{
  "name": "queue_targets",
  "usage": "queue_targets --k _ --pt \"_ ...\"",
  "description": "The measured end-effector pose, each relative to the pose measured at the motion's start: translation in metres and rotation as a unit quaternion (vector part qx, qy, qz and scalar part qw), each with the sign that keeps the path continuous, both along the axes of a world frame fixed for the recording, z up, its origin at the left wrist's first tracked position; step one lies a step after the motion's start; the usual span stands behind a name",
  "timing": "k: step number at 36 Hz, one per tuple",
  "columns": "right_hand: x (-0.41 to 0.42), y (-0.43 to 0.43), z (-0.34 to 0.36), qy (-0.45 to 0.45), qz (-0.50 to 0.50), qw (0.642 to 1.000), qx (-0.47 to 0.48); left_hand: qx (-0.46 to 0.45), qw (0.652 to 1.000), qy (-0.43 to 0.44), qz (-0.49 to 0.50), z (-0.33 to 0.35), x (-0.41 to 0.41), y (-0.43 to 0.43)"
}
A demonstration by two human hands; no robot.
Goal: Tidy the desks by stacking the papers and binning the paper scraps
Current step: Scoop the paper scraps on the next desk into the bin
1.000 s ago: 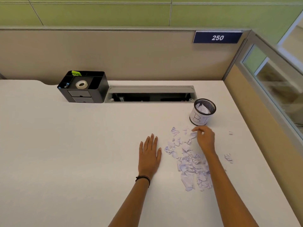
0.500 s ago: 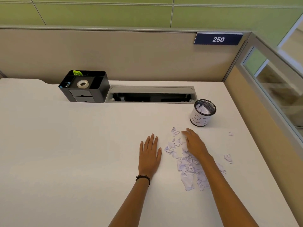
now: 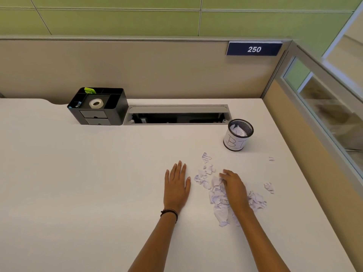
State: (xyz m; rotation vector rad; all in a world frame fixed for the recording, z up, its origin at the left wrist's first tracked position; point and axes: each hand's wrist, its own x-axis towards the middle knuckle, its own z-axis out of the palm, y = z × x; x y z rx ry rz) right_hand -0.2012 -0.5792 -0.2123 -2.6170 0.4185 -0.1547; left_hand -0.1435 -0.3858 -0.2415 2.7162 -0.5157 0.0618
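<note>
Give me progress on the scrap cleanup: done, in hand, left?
Done: the mesh bin already holds some crumpled paper. In hand: the right hand rests on the scrap pile; left hand lies flat on the desk. Left: most scraps, plus stray pieces to the right. No paper stack is visible.

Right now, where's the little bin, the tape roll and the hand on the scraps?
mesh bin (image 3: 235, 143), head view, paper label.
tape roll (image 3: 96, 103), head view, white ring.
right hand (image 3: 233, 185), head view, back of hand.
</note>
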Motion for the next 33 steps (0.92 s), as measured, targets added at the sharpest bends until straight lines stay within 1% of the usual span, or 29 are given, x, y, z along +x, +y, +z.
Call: queue_targets --k 4,8,11,13,15,18,21,23,27,29,33 --pt "-0.007 0.002 -0.006 -0.027 -0.027 0.999 0.017 0.0 1.0 -0.002 0.001 0.0 0.0 0.0" --pt "-0.012 0.004 -0.005 -0.076 -0.003 0.997 0.0 0.001 1.0 0.001 0.0 -0.001 -0.001 0.0" --pt "-0.014 0.002 -0.001 -0.087 0.016 0.996 -0.001 0.0 1.0 0.003 0.0 -0.001 0.0 0.0" --pt "-0.011 -0.002 0.002 -0.083 -0.003 0.996 0.036 -0.001 1.0 0.003 0.001 -0.001 0.001 -0.001" --pt "-0.006 -0.009 0.007 -0.073 -0.042 0.992 0.098 -0.006 1.0 0.001 0.0 -0.002 0.001 0.0" --pt "0.003 -0.017 0.016 -0.088 -0.092 0.975 0.183 -0.008 1.0 -0.001 0.0 -0.003 0.001 0.0" --pt "0.015 -0.025 0.028 -0.116 -0.119 0.956 0.243 -0.007 1.0 -0.001 -0.001 -0.004 0.0 -0.001" --pt "0.026 -0.03 0.04 -0.138 -0.136 0.937 0.292 -0.007 1.0 0.0 -0.001 -0.004 0.0 0.0" --pt "0.053 -0.044 0.066 -0.181 -0.166 0.882 0.403 -0.012 1.0 -0.001 -0.004 -0.002 0.001 -0.001" --pt "0.065 -0.052 0.077 -0.198 -0.163 0.869 0.422 -0.013 1.0 -0.001 -0.005 -0.002 0.0 -0.001" --pt "0.085 -0.066 0.093 -0.221 -0.175 0.867 0.41 -0.013 1.0 -0.001 -0.005 -0.001 0.0 0.0"
